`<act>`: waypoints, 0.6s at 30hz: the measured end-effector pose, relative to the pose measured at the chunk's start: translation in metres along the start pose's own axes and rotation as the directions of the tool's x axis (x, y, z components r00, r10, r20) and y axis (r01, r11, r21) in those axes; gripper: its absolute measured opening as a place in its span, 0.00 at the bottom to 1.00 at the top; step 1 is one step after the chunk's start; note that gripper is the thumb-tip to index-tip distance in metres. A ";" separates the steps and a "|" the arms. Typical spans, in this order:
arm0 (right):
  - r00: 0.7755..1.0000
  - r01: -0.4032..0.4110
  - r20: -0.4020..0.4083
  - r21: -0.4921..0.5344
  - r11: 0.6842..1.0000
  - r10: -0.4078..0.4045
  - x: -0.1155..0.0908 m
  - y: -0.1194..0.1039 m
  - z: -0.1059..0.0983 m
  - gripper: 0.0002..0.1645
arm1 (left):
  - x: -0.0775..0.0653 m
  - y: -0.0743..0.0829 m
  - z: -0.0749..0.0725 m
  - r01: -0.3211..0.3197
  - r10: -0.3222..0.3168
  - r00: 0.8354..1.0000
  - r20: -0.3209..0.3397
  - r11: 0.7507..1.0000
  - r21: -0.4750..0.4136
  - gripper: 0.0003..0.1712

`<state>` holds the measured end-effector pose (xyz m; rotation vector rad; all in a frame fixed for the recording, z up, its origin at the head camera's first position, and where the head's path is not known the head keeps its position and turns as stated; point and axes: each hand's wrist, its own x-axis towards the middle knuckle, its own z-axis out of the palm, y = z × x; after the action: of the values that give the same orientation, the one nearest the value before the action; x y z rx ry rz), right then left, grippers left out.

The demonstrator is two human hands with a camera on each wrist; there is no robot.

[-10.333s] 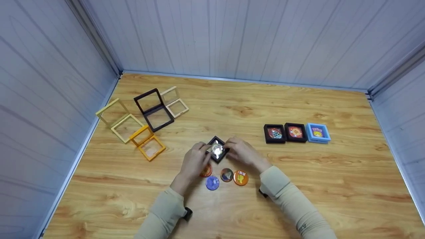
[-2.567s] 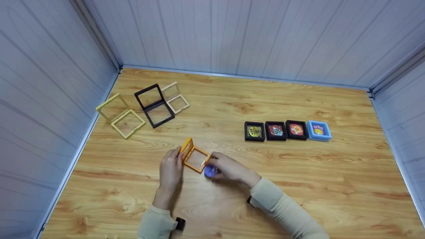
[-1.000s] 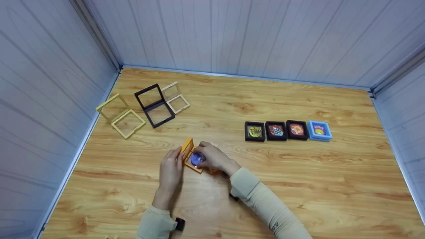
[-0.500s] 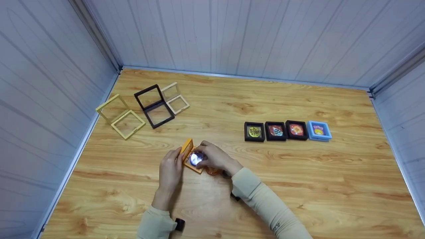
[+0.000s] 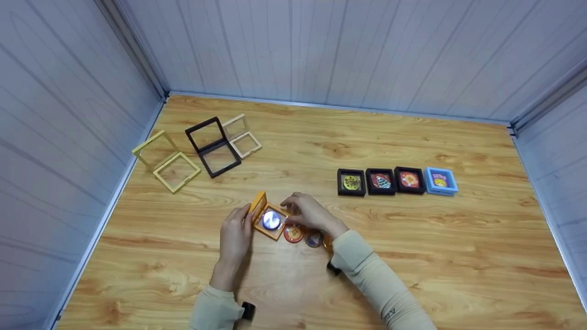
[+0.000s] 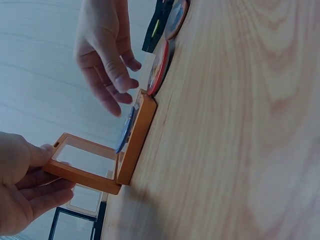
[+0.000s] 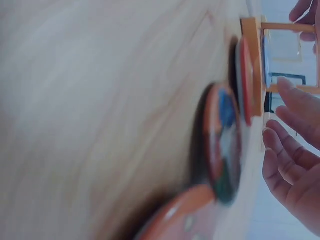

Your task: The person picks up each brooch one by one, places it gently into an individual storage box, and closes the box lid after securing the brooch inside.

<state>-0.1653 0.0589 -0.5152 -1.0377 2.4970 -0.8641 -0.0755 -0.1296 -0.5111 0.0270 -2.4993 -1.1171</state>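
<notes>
An orange hinged display frame (image 5: 276,235) lies on the table with its lid raised. My left hand (image 5: 235,234) pinches the lid's edge between thumb and fingers, as the left wrist view also shows. On the clear film of the base rests a round purple-blue badge (image 5: 271,220), glaring white in the head view. My right hand (image 5: 312,213) hovers just right of the frame, fingers loosely bent and holding nothing. Below it lie a red badge (image 5: 293,233) against the frame's corner, a dark picture badge (image 5: 314,239) and an orange badge (image 5: 327,243), partly covered by the right wrist.
Three opened frames stand at the left: yellow (image 5: 177,172), black (image 5: 219,158) and cream (image 5: 246,144). To the right, a row holds three closed black frames (image 5: 351,182) and a light blue frame (image 5: 441,181), each with a badge inside. Panel walls (image 5: 312,50) border the table.
My right hand has carried the purple badge onto the orange frame's base, let go and drawn back right. Earlier, a black frame with a gold badge joined the right row. The left hand keeps its hold.
</notes>
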 end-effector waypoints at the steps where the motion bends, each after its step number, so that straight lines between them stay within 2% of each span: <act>1: 1.000 -0.011 0.004 0.007 1.000 0.011 -0.001 0.002 0.000 0.22 | 0.000 0.000 0.000 0.000 0.000 1.000 0.000 1.000 -0.002 0.13; 7: 0.997 -0.075 0.040 0.083 0.994 0.071 -0.002 0.010 0.000 0.18 | -0.001 0.000 0.000 -0.013 0.013 1.000 -0.007 1.000 -0.004 0.13; 18: 0.993 -0.112 0.055 0.191 0.975 0.103 0.000 0.012 0.000 0.11 | -0.001 0.000 -0.001 -0.013 0.013 1.000 0.006 1.000 -0.014 0.13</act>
<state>-0.1718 0.0661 -0.5231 -0.8409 2.3524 -1.0159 -0.0740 -0.1304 -0.5112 0.0031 -2.4928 -1.1313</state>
